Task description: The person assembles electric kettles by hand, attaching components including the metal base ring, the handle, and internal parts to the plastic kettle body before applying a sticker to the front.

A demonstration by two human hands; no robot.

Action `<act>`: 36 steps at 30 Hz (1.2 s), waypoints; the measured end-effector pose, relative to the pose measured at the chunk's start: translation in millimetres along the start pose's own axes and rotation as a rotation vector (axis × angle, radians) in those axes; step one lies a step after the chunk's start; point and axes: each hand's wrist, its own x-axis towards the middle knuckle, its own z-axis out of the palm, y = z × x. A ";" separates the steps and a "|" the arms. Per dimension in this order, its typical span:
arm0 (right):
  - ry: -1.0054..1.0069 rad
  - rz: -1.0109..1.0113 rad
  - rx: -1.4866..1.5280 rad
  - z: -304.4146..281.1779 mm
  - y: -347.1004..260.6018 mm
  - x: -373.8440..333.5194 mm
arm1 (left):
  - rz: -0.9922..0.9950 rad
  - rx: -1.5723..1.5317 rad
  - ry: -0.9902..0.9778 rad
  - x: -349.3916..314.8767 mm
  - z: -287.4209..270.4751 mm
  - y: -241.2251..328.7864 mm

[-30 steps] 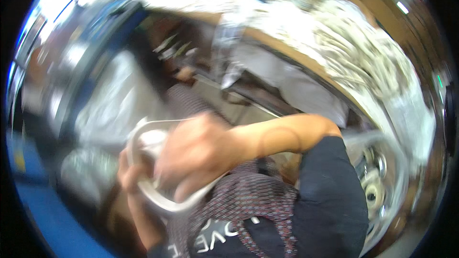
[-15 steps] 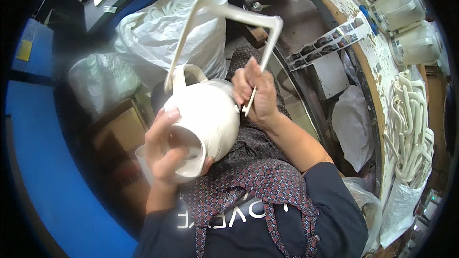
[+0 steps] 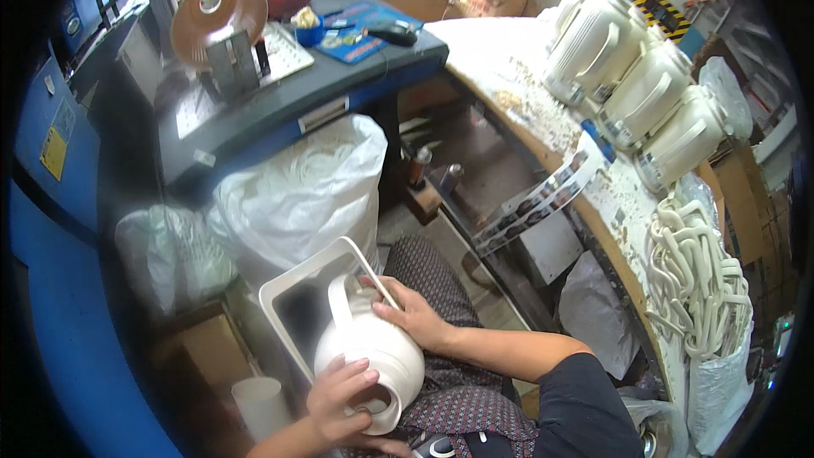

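A glossy white jug body (image 3: pixel 369 345) lies tilted on my lap, its round mouth toward me. My left hand (image 3: pixel 339 399) grips it at the mouth, with fingers over the rim and partly inside. A fixed loop handle (image 3: pixel 340 301) stands on the jug's far side. Around that loop reaches a white, U-shaped carrying handle (image 3: pixel 282 322), its two arms running down toward the jug's sides. My right hand (image 3: pixel 411 315) is closed on the right arm of this carrying handle, against the jug. The ends of both arms are hidden, so I cannot tell whether they are seated.
An open white sack (image 3: pixel 314 195) of pale parts stands ahead. On the worn bench (image 3: pixel 623 203) at right are several white jugs (image 3: pixel 649 89) and a sack of white handles (image 3: pixel 699 288). A dark table (image 3: pixel 365 68) carries a brown lamp shade (image 3: pixel 216 21). A white cup-like container (image 3: pixel 261 405) stands lower left.
The carrying handle has swung down from above the jug to lie around its loop handle. My right hand has moved in against the jug's side. My view has tilted up, showing more table.
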 end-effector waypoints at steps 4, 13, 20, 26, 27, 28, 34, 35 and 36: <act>-0.005 -0.425 0.071 1.6 -11.8 -2.1 | 0.056 -0.146 0.280 11.7 -3.6 -23.4; 0.400 -0.435 -0.518 -3.5 -40.7 -0.8 | -0.910 -1.260 0.685 -20.5 9.4 -79.1; -0.064 -0.501 -0.473 27.1 -76.7 -26.0 | -0.920 -1.117 0.709 6.6 16.2 -75.9; -0.064 -0.491 -0.496 21.0 -71.4 -35.0 | -0.822 -1.119 0.746 -3.7 28.1 -70.7; -0.058 -0.484 -0.499 21.6 -71.9 -35.7 | -0.806 -1.127 0.763 -2.9 27.2 -69.9; -0.051 -0.477 -0.501 21.9 -72.2 -37.8 | -0.847 -1.101 0.778 -2.0 27.0 -66.4; -0.130 -0.577 -0.621 11.6 -77.5 -59.6 | -0.834 -0.771 0.681 3.2 35.2 -55.7; -0.142 -0.607 -0.617 8.4 -78.6 -63.5 | -0.747 -0.729 0.712 7.7 44.9 -49.3; -0.129 -0.668 -0.614 4.7 -78.1 -65.8 | -0.721 -0.553 0.608 7.8 46.8 -46.7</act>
